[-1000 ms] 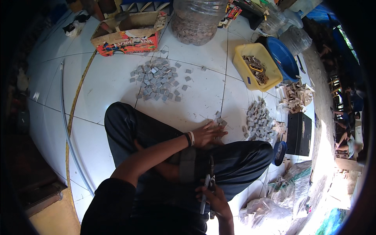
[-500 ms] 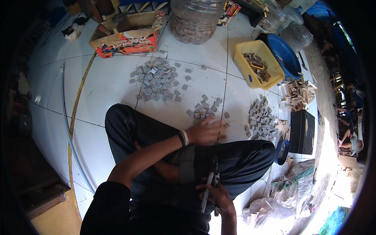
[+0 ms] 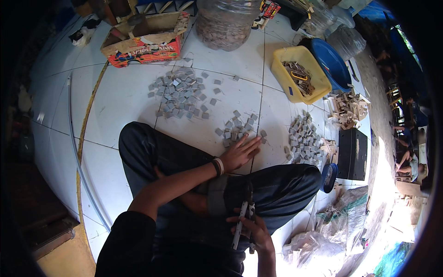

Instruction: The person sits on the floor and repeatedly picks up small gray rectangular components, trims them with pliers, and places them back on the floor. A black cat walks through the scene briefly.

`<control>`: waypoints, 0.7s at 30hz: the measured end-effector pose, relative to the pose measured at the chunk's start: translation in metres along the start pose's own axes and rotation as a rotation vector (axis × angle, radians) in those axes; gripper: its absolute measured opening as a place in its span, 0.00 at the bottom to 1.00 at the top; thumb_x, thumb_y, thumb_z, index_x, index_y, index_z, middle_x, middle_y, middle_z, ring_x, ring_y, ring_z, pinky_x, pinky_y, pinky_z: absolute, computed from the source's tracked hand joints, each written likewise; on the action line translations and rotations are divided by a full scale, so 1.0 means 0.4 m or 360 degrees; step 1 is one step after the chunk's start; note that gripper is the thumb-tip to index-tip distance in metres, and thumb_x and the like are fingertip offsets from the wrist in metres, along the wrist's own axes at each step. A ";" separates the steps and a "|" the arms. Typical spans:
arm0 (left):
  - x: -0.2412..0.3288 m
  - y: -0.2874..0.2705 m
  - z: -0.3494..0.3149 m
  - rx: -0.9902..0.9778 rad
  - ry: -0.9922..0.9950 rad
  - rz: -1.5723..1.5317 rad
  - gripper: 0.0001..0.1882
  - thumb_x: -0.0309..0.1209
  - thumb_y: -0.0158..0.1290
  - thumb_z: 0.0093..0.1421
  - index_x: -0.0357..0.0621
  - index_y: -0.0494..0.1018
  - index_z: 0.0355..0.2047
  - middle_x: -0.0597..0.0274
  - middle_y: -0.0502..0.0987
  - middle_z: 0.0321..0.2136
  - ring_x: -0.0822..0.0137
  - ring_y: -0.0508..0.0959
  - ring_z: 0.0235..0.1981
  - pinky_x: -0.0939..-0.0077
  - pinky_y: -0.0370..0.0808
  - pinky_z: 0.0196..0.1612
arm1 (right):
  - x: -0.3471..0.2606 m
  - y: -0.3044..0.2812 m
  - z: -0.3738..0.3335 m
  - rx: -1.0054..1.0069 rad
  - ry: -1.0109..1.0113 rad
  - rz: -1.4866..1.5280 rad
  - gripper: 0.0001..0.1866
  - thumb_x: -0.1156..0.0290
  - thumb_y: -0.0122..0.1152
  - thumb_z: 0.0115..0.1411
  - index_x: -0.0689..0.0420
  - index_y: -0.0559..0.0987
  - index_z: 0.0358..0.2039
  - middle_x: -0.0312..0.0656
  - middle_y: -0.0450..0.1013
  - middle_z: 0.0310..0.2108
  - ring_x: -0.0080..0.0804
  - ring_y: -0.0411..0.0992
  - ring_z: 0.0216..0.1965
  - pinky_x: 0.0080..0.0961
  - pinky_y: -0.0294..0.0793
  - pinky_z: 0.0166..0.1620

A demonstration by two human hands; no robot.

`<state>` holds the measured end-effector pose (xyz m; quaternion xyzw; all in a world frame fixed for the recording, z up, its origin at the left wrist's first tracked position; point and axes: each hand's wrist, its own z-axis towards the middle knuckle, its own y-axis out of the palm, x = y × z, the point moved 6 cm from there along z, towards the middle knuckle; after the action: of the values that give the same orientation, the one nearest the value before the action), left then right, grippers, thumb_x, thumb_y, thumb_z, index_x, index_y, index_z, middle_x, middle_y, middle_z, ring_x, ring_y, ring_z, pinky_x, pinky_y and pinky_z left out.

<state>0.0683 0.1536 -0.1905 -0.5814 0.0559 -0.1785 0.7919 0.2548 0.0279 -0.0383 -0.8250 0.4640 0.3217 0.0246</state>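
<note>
My left hand (image 3: 239,155) lies with fingers stretched out over the white tiled floor, palm down, at the near edge of a small pile of grey square pieces (image 3: 236,124) with thin wire ends. No piece shows in its fingers. Low over my lap, my right hand (image 3: 259,231) is wrapped round the pale, dark-spotted handles of a pair of pliers (image 3: 238,231), whose dark jaws point away from me. A larger pile of the same grey pieces (image 3: 181,94) lies farther left. Another heap of small grey blocks (image 3: 304,142) sits beyond my right knee.
A yellow tub (image 3: 297,94) of wooden bits and a blue basin (image 3: 339,69) stand at far right, near wooden pieces (image 3: 348,111) and a black box (image 3: 353,154). A red cardboard box (image 3: 147,53) and a big clear plastic container (image 3: 226,27) stand at the back.
My left hand, blurred earlier, has come to rest in sharper view near the small pile. My right hand keeps its grip on the pliers. The whole view has shifted slightly.
</note>
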 end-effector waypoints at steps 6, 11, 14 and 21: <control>-0.028 -0.025 0.105 -0.0061 -0.0049 -0.0313 0.26 0.41 0.52 0.71 0.51 0.69 0.68 0.57 0.55 0.78 0.58 0.48 0.81 0.39 0.47 0.79 | 0.002 -0.010 0.026 -0.0109 0.0006 0.0026 0.30 0.64 0.54 0.74 0.69 0.65 0.69 0.57 0.81 0.51 0.36 0.82 0.43 0.38 0.82 0.50; -0.015 0.053 0.166 -0.0094 -0.0115 -0.0387 0.31 0.40 0.54 0.69 0.56 0.66 0.72 0.61 0.55 0.78 0.58 0.49 0.80 0.42 0.49 0.79 | 0.002 -0.015 0.032 -0.0230 -0.0012 0.0066 0.31 0.63 0.53 0.74 0.68 0.63 0.71 0.58 0.80 0.52 0.37 0.82 0.44 0.39 0.82 0.51; -0.014 0.070 0.164 0.0015 -0.0093 -0.0098 0.26 0.37 0.56 0.65 0.49 0.73 0.64 0.59 0.68 0.67 0.55 0.60 0.74 0.43 0.57 0.74 | 0.004 -0.017 0.030 -0.0286 -0.0021 0.0108 0.32 0.64 0.54 0.75 0.69 0.60 0.72 0.61 0.78 0.53 0.40 0.82 0.44 0.37 0.82 0.50; -0.077 -0.033 0.098 -0.0115 -0.0075 -0.0129 0.14 0.25 0.59 0.56 0.44 0.81 0.44 0.60 0.77 0.50 0.54 0.72 0.63 0.50 0.66 0.69 | 0.002 -0.015 0.032 -0.0393 -0.0057 0.0158 0.32 0.64 0.52 0.75 0.69 0.60 0.72 0.61 0.78 0.54 0.40 0.82 0.44 0.38 0.82 0.51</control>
<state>0.0485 0.1963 -0.1693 -0.6154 0.0201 -0.1946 0.7636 0.2531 0.0349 -0.0505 -0.7918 0.4607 0.3919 -0.0849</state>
